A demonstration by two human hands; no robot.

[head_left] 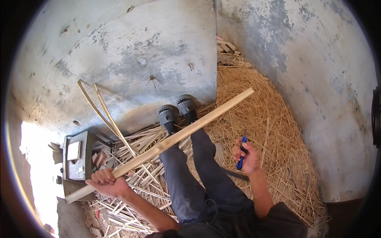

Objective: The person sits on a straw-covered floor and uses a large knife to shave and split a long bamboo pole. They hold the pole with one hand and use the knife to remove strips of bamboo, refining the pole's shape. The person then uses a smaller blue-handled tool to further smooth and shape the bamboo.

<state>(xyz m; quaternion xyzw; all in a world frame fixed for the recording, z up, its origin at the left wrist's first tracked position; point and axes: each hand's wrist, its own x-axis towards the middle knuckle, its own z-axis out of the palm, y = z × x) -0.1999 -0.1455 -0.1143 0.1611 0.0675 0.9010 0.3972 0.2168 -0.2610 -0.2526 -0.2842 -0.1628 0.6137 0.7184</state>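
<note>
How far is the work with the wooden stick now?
Done, by the look: many thin strips and shavings already cover the floor. In hand: left hand grips a long stick, right hand a blue-handled knife. Left: this stick looks whole.

A heap of straw (pixel 274 131) is spread along the grey wall (pixel 158 51). Two thin curved strips (pixel 104 115) are leaned against that wall. Split slats (pixel 131 198) are scattered on the floor, beside a grey metal box (pixel 77 160). Small wood blocks (pixel 227 47) are piled in the corner.
</note>
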